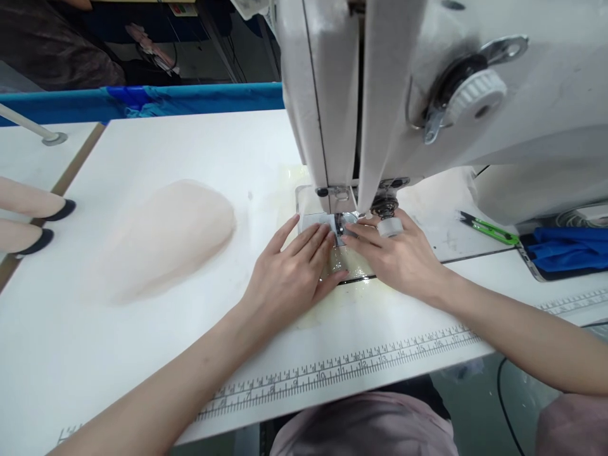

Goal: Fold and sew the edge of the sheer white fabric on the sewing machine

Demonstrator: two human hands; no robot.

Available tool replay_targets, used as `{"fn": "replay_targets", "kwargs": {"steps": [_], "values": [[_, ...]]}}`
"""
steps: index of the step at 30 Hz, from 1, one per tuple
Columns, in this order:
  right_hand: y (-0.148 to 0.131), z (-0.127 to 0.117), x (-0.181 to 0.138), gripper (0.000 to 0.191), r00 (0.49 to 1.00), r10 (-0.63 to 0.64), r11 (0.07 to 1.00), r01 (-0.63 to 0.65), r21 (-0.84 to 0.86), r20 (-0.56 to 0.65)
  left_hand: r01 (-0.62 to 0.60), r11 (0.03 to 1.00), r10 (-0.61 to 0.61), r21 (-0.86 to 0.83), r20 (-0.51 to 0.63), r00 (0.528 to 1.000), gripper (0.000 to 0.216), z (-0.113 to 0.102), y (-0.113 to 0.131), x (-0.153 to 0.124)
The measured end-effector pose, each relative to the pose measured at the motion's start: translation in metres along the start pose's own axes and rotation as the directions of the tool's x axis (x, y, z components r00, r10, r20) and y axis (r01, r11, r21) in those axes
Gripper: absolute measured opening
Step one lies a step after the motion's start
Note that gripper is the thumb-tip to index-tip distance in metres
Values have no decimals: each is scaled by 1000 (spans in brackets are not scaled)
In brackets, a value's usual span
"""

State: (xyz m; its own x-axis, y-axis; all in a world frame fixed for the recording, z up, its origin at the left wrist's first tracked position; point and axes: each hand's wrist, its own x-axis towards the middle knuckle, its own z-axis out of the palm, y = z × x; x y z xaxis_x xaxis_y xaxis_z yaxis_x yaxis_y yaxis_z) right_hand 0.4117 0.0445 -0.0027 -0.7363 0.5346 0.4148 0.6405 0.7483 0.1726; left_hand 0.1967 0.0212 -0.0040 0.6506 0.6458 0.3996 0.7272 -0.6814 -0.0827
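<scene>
My left hand (289, 275) lies flat with fingers stretched out, pressing a thin, nearly transparent piece of fabric (349, 263) onto the sewing machine bed in front of the presser foot (341, 223). My right hand (396, 253) rests beside it on the right, fingers extended toward the needle, also flat on the fabric. The white sewing machine head (427, 95) rises directly above both hands.
A pile of pale pink sheer fabric (161, 237) lies on the white table (142, 158) to the left. Green thread snips (489, 228) and a blue cloth (567, 247) sit at the right. A printed ruler (342, 367) runs along the front edge. Another person's feet in dark shoes (42, 225) show at far left.
</scene>
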Motion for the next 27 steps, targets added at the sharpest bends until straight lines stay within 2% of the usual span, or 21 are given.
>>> {"fn": "replay_targets", "kwargs": {"steps": [6, 12, 15, 17, 18, 20, 21, 22, 24, 25, 26, 27], "values": [[0, -3, -1, 38, 1000, 17, 1000, -17, 17, 20, 86, 996, -86, -20, 5, 996, 50, 4, -1, 0], [2, -5, -2, 33, 998, 3, 1000, -2, 22, -62, 204, 978, -204, 40, -8, 979, 33, 5, -7, -5], [-1, -5, -4, 33, 995, 31, 989, -16, 148, -99, 283, 959, -284, 17, 81, 955, 31, -12, -16, -5], [-7, -9, -2, 37, 995, 52, 944, -20, 330, -88, 344, 934, -318, -93, 216, 923, 30, -34, -22, -4], [-12, -12, 1, 40, 996, 60, 904, -27, 428, -64, 365, 911, -296, -192, 312, 903, 31, -48, -25, -4], [-21, -22, 9, 53, 997, 63, 794, -75, 603, 41, 437, 805, -199, -402, 510, 837, 30, -74, -31, -4], [-26, -28, 16, 61, 992, 60, 719, -121, 685, 112, 458, 749, -141, -479, 560, 816, 29, -86, -33, -4], [-31, -33, 24, 61, 980, 41, 618, -177, 766, 194, 473, 699, -89, -536, 591, 802, 29, -96, -35, -5], [-39, -41, 42, 31, 932, -55, 330, -323, 887, 359, 480, 636, -30, -604, 602, 798, 28, -109, -41, -7], [-42, -43, 51, 21, 906, -83, 189, -395, 899, 416, 484, 618, -32, -620, 595, 803, 28, -113, -45, -10], [-45, -43, 61, 21, 886, -81, 79, -451, 889, 457, 493, 599, -55, -631, 582, 812, 27, -115, -50, -14], [-48, -43, 69, 21, 872, -64, 3, -486, 874, 485, 508, 572, -93, -643, 565, 820, 24, -116, -56, -20]]}}
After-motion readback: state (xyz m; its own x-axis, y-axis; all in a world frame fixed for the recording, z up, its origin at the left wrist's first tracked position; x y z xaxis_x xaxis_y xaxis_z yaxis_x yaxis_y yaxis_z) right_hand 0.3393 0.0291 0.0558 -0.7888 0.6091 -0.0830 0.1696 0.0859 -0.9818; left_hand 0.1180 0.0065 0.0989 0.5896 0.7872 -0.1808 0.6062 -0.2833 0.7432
